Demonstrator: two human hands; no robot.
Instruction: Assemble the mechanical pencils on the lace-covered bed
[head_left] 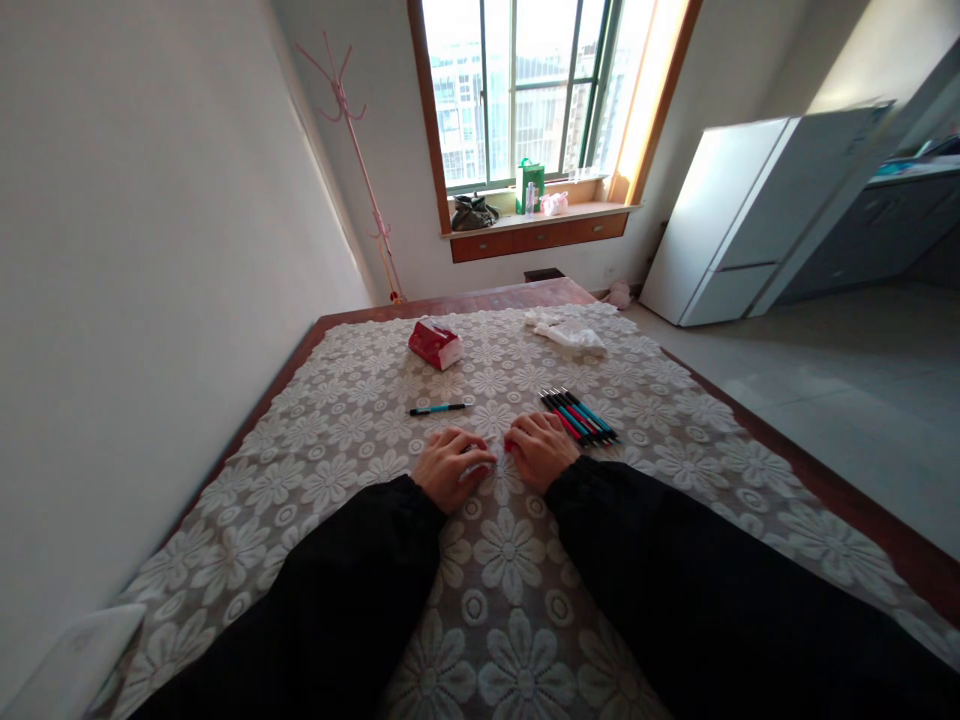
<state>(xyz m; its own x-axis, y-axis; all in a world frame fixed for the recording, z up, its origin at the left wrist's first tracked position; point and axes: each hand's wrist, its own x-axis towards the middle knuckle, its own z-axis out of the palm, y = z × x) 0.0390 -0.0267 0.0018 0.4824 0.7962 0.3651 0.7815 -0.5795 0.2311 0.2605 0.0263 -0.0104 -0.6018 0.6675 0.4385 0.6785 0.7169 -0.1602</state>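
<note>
Mid-frame: left hand (452,466) and right hand (540,449) curled, jointly gripping red pen (508,445); pen bundle (579,415) just right, teal pen (437,409) above-left; step looks like cap handling, needs steady pull

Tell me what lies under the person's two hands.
The flower-patterned lace cloth lies under the left hand and right hand. A small red thing peeks out between them; the rest is covered.

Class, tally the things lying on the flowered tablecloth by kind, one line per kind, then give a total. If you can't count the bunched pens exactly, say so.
Lone blue pen: 1
Bundle of pens: 1 bundle; pens too tight to count
Red tissue pack: 1
White cloth: 1
Total: 4
</note>
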